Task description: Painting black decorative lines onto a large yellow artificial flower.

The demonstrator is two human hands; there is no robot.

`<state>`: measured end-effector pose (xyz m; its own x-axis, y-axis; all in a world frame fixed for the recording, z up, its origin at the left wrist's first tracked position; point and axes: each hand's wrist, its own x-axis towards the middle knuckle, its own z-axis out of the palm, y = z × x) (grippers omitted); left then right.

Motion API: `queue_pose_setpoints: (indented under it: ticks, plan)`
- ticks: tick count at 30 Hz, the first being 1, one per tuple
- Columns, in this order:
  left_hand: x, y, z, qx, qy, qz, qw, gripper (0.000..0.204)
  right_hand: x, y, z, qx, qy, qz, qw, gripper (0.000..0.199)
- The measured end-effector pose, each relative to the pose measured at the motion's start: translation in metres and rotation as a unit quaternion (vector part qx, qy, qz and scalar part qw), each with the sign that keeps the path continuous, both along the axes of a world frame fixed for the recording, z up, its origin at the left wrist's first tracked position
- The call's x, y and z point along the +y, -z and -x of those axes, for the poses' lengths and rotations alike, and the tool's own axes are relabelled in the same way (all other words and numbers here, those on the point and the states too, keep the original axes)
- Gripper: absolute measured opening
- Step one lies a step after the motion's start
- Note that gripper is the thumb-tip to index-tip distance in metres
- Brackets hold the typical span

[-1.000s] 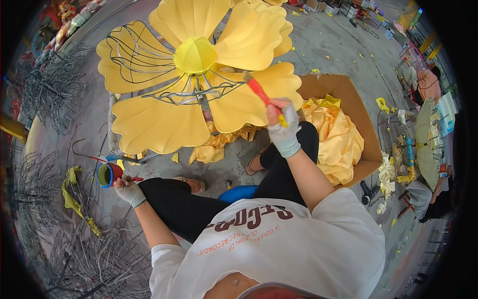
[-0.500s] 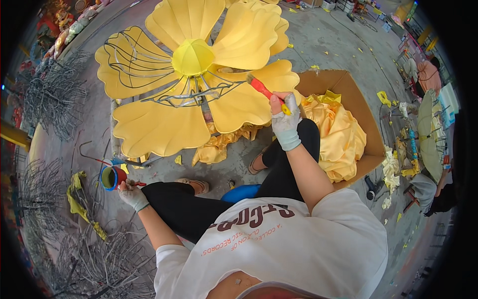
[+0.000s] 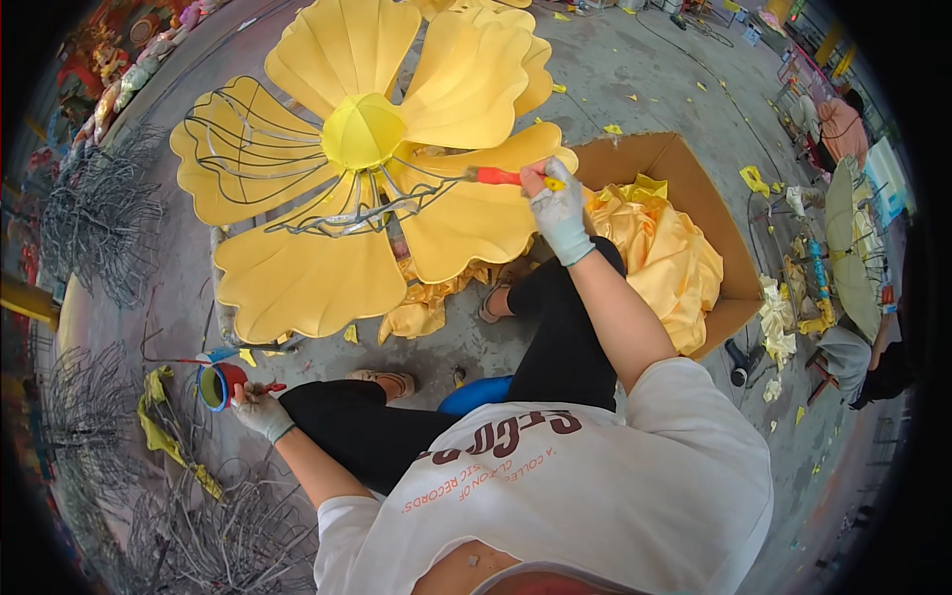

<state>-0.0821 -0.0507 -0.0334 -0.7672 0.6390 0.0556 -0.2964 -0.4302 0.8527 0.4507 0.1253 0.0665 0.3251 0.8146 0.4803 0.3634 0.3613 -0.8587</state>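
Observation:
A large yellow fabric flower (image 3: 307, 278) stands before me, with a pale yellow dome (image 3: 364, 132) at its centre. Bare wire petal outlines (image 3: 342, 220) rise over its left and front petals. Gloved, my right hand (image 3: 559, 214) is closed around a paintbrush (image 3: 499, 177) with a red and yellow handle. Its bristle end points left, at the wire outline over the right petal; whether they touch I cannot tell. Low on the left, my gloved left hand (image 3: 260, 412) grips a small red pot (image 3: 231, 377) with a blue rim, tilted so its greenish inside shows.
An open cardboard box (image 3: 736, 315) of shiny yellow-orange fabric (image 3: 659, 263) stands by my right knee. Dark wire bundles (image 3: 99, 213) lie along the left, with yellow scraps (image 3: 159, 421) among them. Other people (image 3: 855, 362) sit at the far right near a pale green petal shape (image 3: 851, 253).
My right hand has moved the brush left and slightly down, and its handle now lies nearly level. The left hand keeps the pot; the whole view has shifted slightly.

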Motion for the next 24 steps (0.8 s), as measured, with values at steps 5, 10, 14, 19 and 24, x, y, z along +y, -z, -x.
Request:
queue_pose_setpoints:
  ticks: [5,10,14,19,24]
  plan:
    - [0.003,0.004,0.001,0.027,-0.007,-0.01,1.0,0.019,0.037,0.003,-0.018,-0.012,-0.07,0.061,0.996,0.013]
    - [-0.001,0.009,0.004,0.044,-0.002,-0.013,0.999,0.019,0.053,-0.025,-0.02,0.187,-0.141,0.152,0.96,0.012]
    - [0.018,0.007,0.006,0.031,-0.004,0.007,0.999,0.019,0.068,-0.033,-0.035,0.289,-0.161,0.184,0.926,0.013]
    - [0.043,0.013,0.018,0.006,-0.008,0.02,1.0,0.02,0.099,-0.06,-0.017,0.184,-0.113,0.282,0.935,0.017]
    - [0.053,0.016,0.031,-0.007,-0.022,0.022,0.999,0.021,0.147,-0.071,0.015,-0.354,-0.08,0.134,0.922,0.022]
